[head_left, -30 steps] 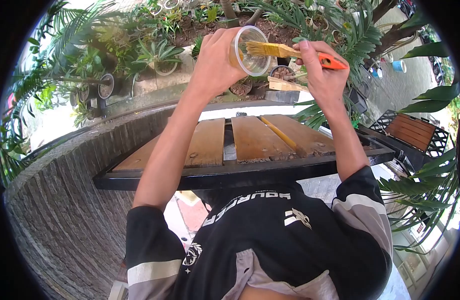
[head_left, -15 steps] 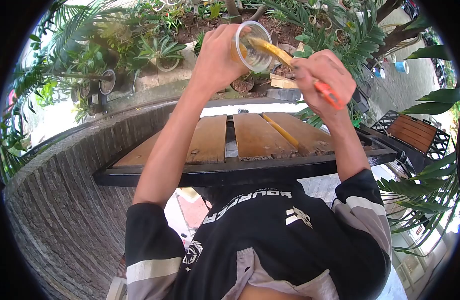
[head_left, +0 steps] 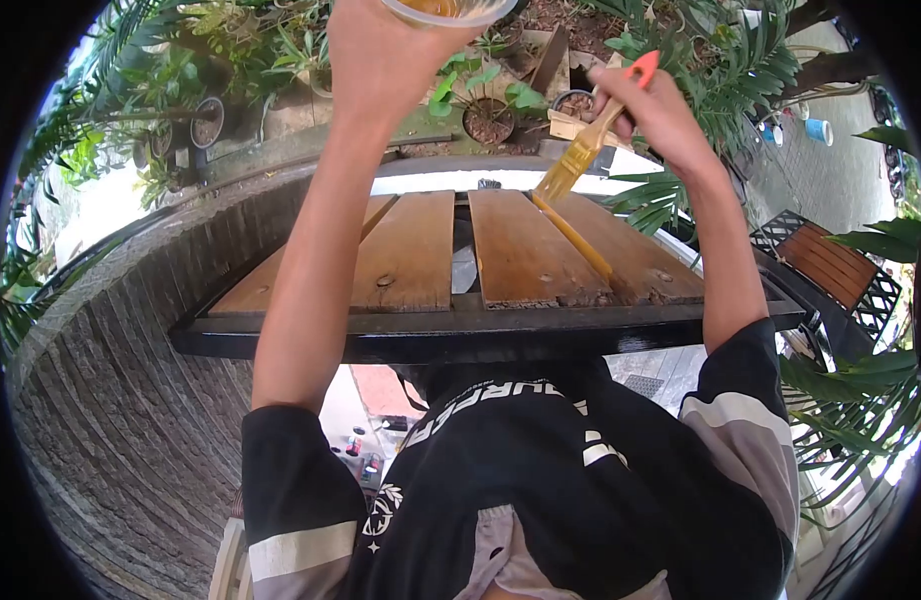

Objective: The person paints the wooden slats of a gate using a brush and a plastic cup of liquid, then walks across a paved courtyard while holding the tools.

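Note:
At the top edge of the view my left hand (head_left: 391,60) holds a clear plastic cup (head_left: 451,18) with amber liquid in it; the top of the cup is partly cut off. My right hand (head_left: 651,105) grips a paintbrush (head_left: 584,150) by its handle, whose end is orange-red. The yellowish bristles point down and left, at the far end of a wooden slatted table (head_left: 406,250). A wet yellow strip (head_left: 581,243) runs along the gap between two right-hand slats, close to the bristle tips. Whether the bristles touch the wood I cannot tell.
The table has a black metal frame (head_left: 441,345) along its near edge. A curved, ridged stone wall (head_left: 111,370) stands at the left. Beyond the table are potted plants (head_left: 488,120) and soil. A slatted wooden chair (head_left: 831,262) with black lattice is at the right.
The brush has come out of the cup and swung down toward the table slats. My left hand has moved up and left with the cup, away from the brush.

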A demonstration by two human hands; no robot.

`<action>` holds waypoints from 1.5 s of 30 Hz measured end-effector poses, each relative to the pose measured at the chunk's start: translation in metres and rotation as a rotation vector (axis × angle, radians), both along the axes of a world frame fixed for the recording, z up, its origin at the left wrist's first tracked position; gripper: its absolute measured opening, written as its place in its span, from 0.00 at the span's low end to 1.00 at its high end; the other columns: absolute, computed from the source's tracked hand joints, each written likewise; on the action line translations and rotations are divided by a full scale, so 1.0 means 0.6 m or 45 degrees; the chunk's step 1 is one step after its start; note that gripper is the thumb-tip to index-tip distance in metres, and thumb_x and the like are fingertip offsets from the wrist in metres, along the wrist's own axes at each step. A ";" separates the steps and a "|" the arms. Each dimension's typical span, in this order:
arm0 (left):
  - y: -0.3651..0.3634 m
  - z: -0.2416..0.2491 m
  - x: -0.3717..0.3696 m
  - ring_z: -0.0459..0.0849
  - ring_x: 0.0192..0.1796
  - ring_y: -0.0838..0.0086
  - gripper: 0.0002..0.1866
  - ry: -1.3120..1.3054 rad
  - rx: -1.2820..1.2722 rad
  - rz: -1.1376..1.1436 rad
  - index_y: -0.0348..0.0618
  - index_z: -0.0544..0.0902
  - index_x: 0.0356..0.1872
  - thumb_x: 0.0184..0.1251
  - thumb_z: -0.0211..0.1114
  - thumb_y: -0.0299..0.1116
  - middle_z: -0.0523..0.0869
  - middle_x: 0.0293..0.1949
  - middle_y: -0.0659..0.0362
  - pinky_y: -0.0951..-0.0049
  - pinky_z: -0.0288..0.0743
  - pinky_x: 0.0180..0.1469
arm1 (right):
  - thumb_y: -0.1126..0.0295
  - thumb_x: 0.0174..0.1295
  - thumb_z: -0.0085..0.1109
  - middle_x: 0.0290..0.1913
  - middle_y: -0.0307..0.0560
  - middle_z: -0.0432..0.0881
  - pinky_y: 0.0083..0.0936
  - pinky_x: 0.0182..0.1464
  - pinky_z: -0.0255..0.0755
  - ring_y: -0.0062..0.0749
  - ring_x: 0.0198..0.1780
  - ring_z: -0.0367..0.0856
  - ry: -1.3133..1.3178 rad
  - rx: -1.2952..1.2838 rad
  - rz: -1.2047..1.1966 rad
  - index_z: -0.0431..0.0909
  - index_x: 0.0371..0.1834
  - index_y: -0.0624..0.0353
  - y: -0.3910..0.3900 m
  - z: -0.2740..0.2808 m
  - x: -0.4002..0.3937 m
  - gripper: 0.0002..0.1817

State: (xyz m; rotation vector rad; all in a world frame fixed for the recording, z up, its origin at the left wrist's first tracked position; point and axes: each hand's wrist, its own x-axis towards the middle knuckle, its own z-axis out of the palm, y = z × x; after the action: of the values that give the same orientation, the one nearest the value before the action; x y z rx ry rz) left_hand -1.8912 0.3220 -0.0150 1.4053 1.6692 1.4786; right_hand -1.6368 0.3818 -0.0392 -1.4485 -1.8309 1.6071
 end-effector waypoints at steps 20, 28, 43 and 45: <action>-0.004 0.014 0.010 0.81 0.55 0.66 0.40 0.072 0.008 0.016 0.32 0.72 0.61 0.45 0.83 0.33 0.81 0.54 0.49 0.70 0.76 0.56 | 0.53 0.65 0.59 0.15 0.38 0.73 0.21 0.24 0.65 0.21 0.17 0.71 -0.277 -0.510 0.646 0.79 0.25 0.62 -0.048 -0.121 -0.028 0.21; -0.003 0.004 0.008 0.80 0.57 0.66 0.40 0.095 0.002 0.047 0.33 0.73 0.60 0.44 0.83 0.34 0.80 0.54 0.50 0.68 0.75 0.58 | 0.54 0.67 0.59 0.17 0.37 0.75 0.18 0.21 0.63 0.18 0.17 0.71 -0.225 -0.433 0.667 0.78 0.23 0.61 -0.063 -0.109 -0.045 0.22; -0.003 0.003 0.007 0.80 0.56 0.67 0.39 0.039 0.045 0.016 0.33 0.72 0.61 0.46 0.82 0.32 0.80 0.55 0.50 0.69 0.76 0.55 | 0.53 0.66 0.58 0.17 0.38 0.75 0.21 0.22 0.64 0.19 0.18 0.71 -0.354 -0.308 0.652 0.81 0.26 0.61 -0.054 -0.119 -0.040 0.21; -0.004 0.004 0.008 0.80 0.55 0.67 0.40 0.043 0.029 0.000 0.33 0.72 0.61 0.46 0.82 0.31 0.80 0.55 0.50 0.69 0.77 0.55 | 0.54 0.66 0.59 0.17 0.37 0.75 0.19 0.21 0.61 0.17 0.18 0.69 -0.096 -0.433 0.532 0.80 0.26 0.61 -0.057 -0.123 -0.042 0.21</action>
State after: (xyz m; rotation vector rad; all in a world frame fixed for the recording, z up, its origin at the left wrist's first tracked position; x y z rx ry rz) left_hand -1.8863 0.3196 -0.0127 1.4498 1.6776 1.4864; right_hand -1.6618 0.3474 -0.1132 -1.3270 -2.0845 2.1804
